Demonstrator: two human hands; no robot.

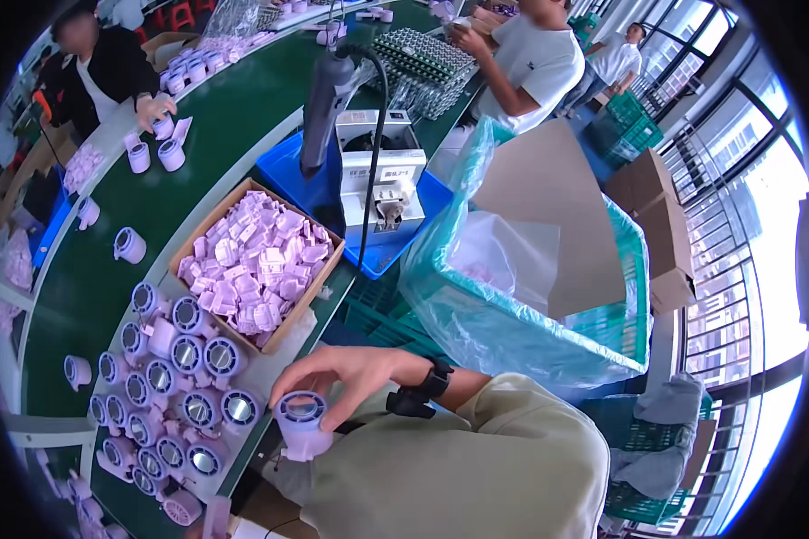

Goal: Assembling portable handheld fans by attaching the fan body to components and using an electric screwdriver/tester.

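My right hand (346,382), with a black band on its wrist, is closed around a lilac plastic housing (301,429). Its round, slotted end faces up, with a disc in the middle. Fingers wrap the far and left sides, and the thumb presses the near right side. To the left, at the bench edge, stands a group of similar lilac housings (187,355), most with their round ends up and shiny discs inside. Just beyond the hand, a cardboard box (331,274) is heaped with small lilac plastic parts (265,260). My left hand is not in view.
A grey electric screwdriver (325,108) hangs over a white machine (382,171) in a blue tray (283,162). A plastic-lined green crate (638,269) stands to the right. The green belt (99,296) carries loose housings. Co-workers (535,63) sit farther along.
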